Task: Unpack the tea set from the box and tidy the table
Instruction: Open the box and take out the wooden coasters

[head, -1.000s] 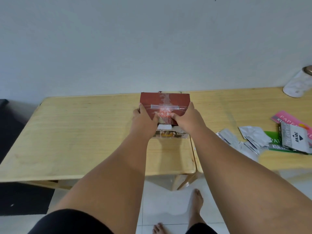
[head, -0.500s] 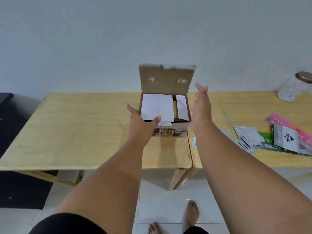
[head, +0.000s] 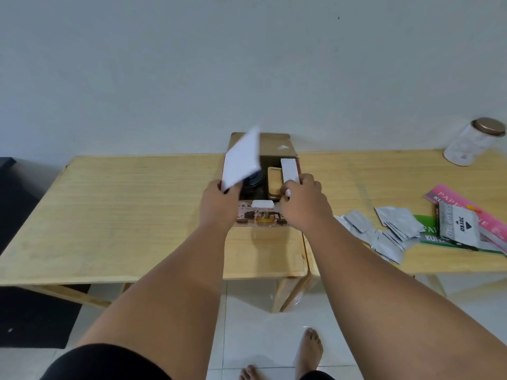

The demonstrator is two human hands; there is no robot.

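White card: left hand (head: 219, 200) grips wide flap (head: 242, 163) raised, right hand (head: 304, 204) pinches narrow flap (head: 289, 170). Yanking risks tipping box (head: 260, 216), jolting teaware (head: 251, 183) between hands.

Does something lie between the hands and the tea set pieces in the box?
Partly. The left hand holds the wide white flap raised, so the dark round piece shows. The right hand pinches the narrow white flap, which overlaps the beige piece at its right edge.
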